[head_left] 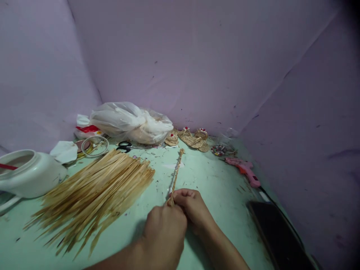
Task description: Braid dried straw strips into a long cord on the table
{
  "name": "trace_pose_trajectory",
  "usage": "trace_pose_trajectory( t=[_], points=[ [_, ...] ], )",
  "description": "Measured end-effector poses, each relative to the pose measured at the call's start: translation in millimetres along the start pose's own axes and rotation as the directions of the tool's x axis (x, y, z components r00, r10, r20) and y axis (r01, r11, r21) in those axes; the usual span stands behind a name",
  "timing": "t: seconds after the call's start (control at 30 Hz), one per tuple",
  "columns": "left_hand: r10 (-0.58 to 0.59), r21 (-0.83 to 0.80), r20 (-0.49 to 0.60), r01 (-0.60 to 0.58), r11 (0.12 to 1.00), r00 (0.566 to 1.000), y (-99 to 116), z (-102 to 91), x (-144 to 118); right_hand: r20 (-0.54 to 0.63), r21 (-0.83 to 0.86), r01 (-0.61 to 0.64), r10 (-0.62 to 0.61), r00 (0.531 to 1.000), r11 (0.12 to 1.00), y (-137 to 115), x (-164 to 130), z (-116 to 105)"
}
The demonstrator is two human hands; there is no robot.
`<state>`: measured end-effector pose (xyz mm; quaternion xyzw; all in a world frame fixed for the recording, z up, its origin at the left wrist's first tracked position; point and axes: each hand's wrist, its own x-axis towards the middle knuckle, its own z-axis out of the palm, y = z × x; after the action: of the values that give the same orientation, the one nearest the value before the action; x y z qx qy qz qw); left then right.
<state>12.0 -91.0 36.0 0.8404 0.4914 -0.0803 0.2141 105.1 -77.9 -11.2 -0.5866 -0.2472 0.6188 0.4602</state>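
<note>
A thin braid of dried plant fibre (177,170) runs away from my hands across the pale green table, with a knot at its far end. My left hand (165,232) is closed at the near end of the braid, its back toward me, hiding most of the strands in it. Pinched by the fingers of my right hand (194,210), the braid's near part shows between the two hands. To the left lies a wide fan of dry, straw-coloured leaf strips (98,191).
At the back are a tied plastic bag (132,122), black scissors (124,146), woven pieces with red beads (192,139) and a bag of beads (221,150). A pink glue gun (244,168) and dark phone-like slab (278,236) lie right; a white pot (42,174) stands left.
</note>
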Motion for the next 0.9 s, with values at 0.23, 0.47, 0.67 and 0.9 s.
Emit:
trace_pose_trajectory(
  t=[0.23,0.47,0.67,0.9],
  points=[
    [-0.006,-0.125,-0.085,-0.004,0.992,0.996,-21.3,-17.4,12.2,0.017,-0.092,0.046,-0.045,0.999,0.995,0.0,3.7,-3.7],
    [-0.041,-0.851,0.308,0.294,0.434,0.951,-38.4,-19.8,44.4,0.114,-0.129,0.100,-0.086,0.990,0.987,-0.9,4.1,-7.6],
    [0.062,-0.811,0.312,0.231,0.537,0.948,-46.2,-4.8,53.6,0.200,-0.366,0.235,-0.171,0.965,0.900,-5.9,8.2,-16.8],
    [0.035,-0.421,-0.060,-0.058,0.905,0.998,-49.1,5.9,62.1,0.264,-0.869,0.398,-0.404,0.876,0.294,-9.3,-5.1,-19.9]
  ],
)
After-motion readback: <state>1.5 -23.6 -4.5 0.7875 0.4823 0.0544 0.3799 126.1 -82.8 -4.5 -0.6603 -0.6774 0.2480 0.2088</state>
